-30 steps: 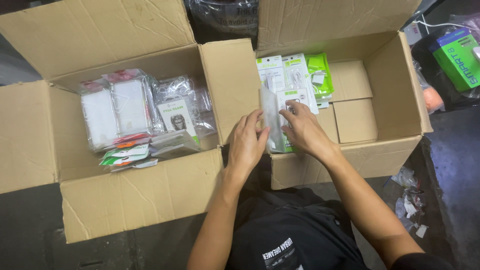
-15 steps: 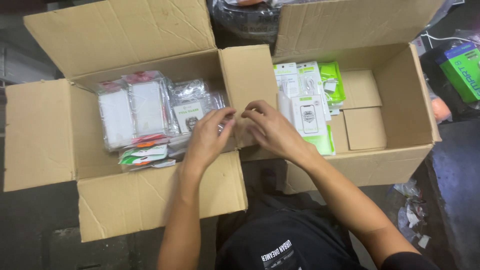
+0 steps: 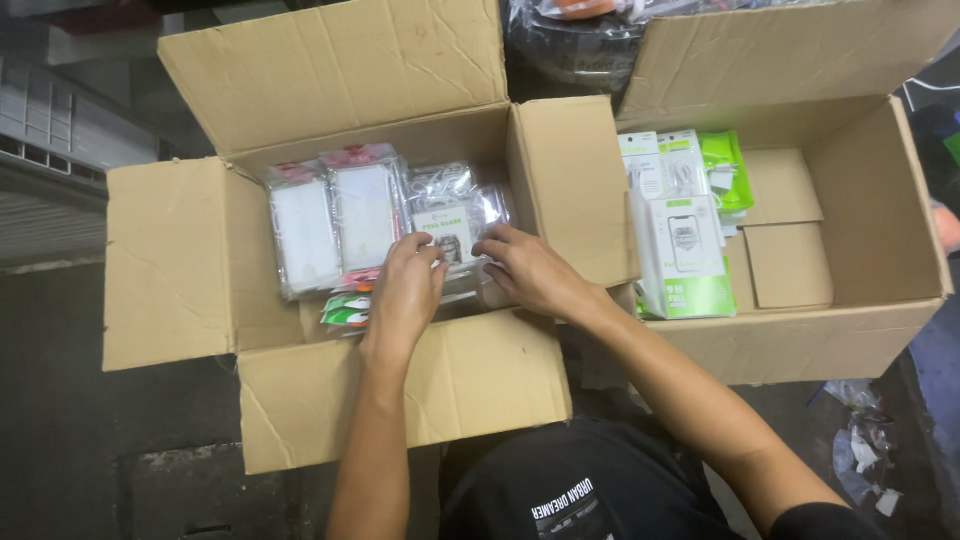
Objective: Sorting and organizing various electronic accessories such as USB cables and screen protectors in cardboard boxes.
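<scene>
We see a clear-wrapped packet (image 3: 452,232) now down inside the left carton (image 3: 170,260), atop the stacked packets; a moment ago it was above the flap; our left hand (image 3: 405,290) and right hand (image 3: 525,270) pinch its near edges with curled fingers; the right carton (image 3: 880,210) holds white and green packs (image 3: 685,250).

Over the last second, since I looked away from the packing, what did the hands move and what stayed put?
Both hands carried a clear plastic packet from the right cardboard box leftward into the left cardboard box. The left hand and right hand now press it among the clear-wrapped packets there. The white and green packages in the right box stayed as they were.
</scene>
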